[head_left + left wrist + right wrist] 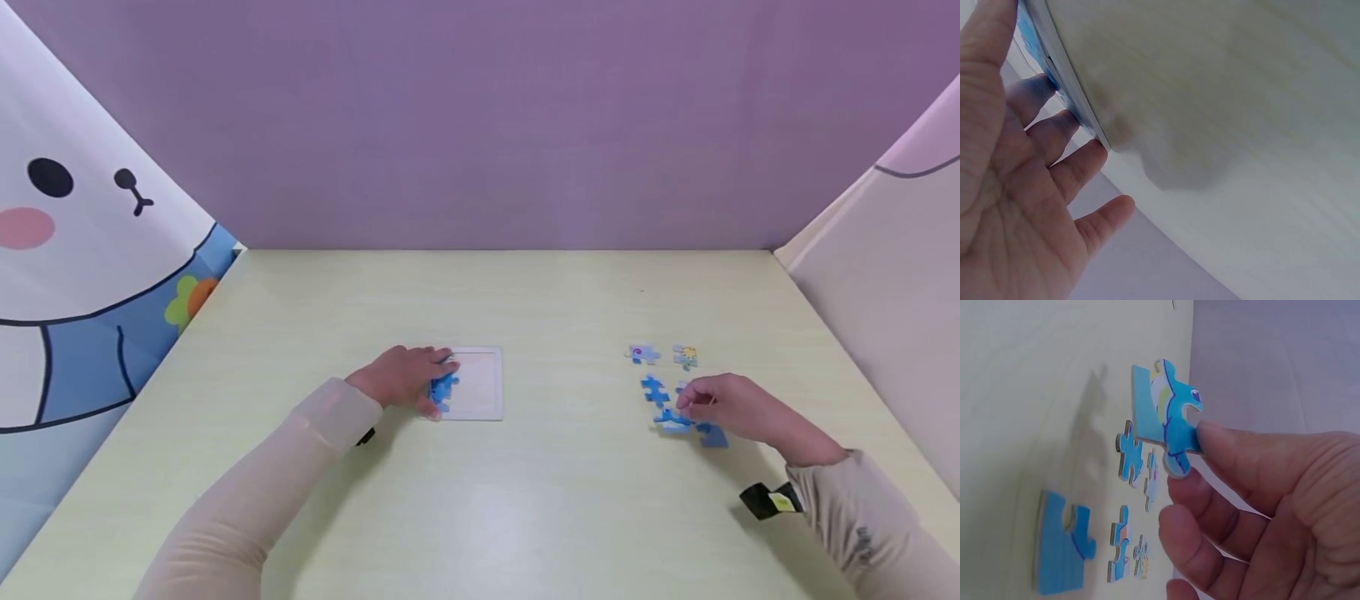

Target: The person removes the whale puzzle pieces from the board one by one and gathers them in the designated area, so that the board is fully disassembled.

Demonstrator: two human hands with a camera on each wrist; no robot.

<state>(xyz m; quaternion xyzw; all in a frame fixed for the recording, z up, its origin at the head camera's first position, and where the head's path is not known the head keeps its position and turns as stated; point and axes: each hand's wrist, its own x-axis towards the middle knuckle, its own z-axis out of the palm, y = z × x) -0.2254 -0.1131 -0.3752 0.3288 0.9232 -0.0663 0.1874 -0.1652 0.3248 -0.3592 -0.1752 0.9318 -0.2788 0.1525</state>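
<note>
My left hand [408, 379] lies with spread fingers over the left side of a white puzzle tray [480, 414]. Its fingertips [1094, 153] touch the tray's edge in the left wrist view. Blue joined pieces [444, 390] show inside the tray beside the fingers, partly covered by them. Over on the right, my right hand [723, 404] pinches a blue puzzle piece [1179, 422] between thumb and finger, above the table. This piece bears a small eye and a yellow-white patch. Below it lies a blue corner piece [1060, 547].
Several loose pieces lie around the right hand, among them a purple-swirl piece [643, 354], a yellow sun piece [686, 357] and a blue piece [655, 390]. A purple wall [510, 125] rises behind the pale table [480, 508]. Printed cloth [90, 250] hangs at the left.
</note>
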